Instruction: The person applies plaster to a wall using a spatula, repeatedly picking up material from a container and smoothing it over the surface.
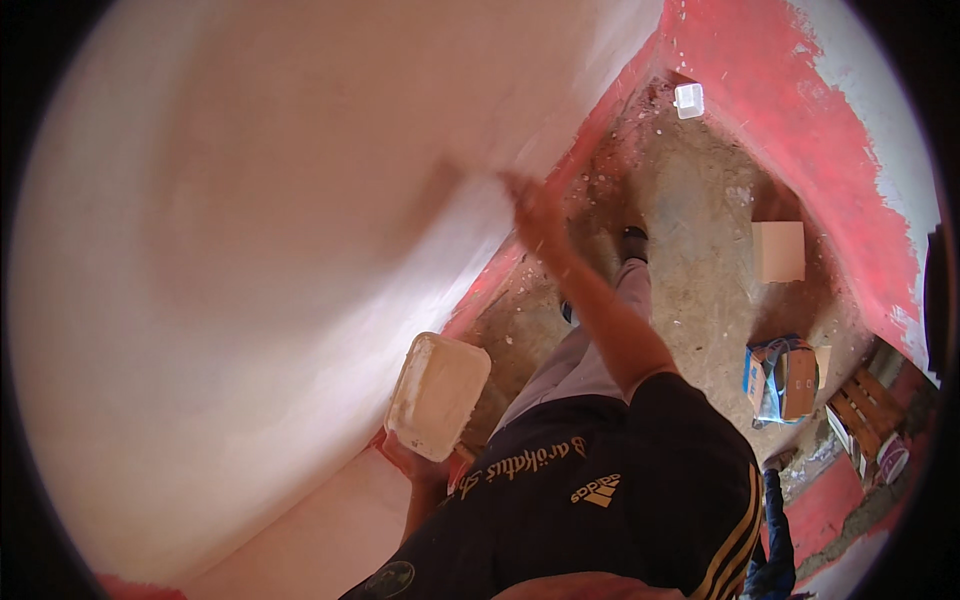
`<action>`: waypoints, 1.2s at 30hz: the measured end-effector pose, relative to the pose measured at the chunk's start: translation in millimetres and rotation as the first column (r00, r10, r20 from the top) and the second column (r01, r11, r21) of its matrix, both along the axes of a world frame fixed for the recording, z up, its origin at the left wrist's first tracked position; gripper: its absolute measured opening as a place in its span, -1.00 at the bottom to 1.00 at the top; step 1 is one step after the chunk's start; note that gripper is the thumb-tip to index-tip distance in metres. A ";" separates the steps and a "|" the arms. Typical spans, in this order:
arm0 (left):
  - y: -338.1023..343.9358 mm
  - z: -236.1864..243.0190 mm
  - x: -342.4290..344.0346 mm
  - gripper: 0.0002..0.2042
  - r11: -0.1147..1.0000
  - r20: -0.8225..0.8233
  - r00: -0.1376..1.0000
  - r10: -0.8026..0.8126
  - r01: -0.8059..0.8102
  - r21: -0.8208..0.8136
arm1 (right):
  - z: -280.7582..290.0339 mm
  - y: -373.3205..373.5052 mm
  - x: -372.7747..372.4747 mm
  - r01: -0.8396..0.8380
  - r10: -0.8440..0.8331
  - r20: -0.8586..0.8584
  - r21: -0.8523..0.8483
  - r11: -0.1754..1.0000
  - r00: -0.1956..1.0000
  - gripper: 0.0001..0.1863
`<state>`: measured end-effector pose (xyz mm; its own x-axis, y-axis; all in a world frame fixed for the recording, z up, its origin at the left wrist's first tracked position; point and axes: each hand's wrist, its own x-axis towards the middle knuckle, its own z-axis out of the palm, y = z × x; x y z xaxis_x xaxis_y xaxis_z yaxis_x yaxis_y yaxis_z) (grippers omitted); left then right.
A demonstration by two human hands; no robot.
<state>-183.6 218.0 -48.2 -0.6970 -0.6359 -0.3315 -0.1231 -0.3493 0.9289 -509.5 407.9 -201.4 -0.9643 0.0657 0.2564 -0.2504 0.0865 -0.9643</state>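
Note:
My left hand (428, 468) grips a whitish rectangular plastic tub (408, 372) at its near edge, close to the wall at lower left. Smears mark the tub's rim, and its pale inside faces me. My right arm stretches forward to the pale wall (300, 120). Blurred by motion, my right hand (538, 215) is closed at the wall's lower part. Whatever it holds is too smeared to name. Left of it, a dark blurred patch shows against the wall, and I cannot tell whether this is a tool or a shadow.
Red paint bands the lower walls, including the right wall (800, 120). On the stained floor (690, 240) stand a small white container (689, 101) in the far corner, a tan box (778, 251), an opened carton with blue plastic (790, 380) and a wooden crate (868, 408) at right.

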 end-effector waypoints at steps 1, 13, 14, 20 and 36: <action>20.3 14.8 -16.5 -0.59 1.000 0.029 0.999 0.018 -0.018 -0.005 | -0.7 19.8 -30.4 0.078 -0.077 -0.031 0.026 0.997 0.997 -0.77; 44.6 34.0 -34.2 -0.63 0.996 0.025 0.999 -0.041 0.042 -0.074 | 50.0 -46.6 -4.4 0.410 -0.417 -0.399 -0.108 0.906 0.816 -0.87; 45.4 34.3 -35.6 -0.62 0.994 0.025 0.998 -0.051 0.053 -0.097 | 38.2 -37.5 -4.5 0.311 -0.325 -0.400 -0.101 0.945 0.857 -0.87; 38.7 24.7 -33.5 -0.50 0.922 0.195 0.973 -0.121 0.183 -0.340 | 52.5 70.7 -98.9 0.400 -0.402 -0.088 -0.044 0.915 0.911 -0.76; 51.8 32.3 -38.5 -0.64 0.930 0.211 0.976 -0.049 0.122 -0.346 | 27.2 63.1 -109.4 0.371 -0.380 -0.046 -0.135 0.919 0.924 -0.79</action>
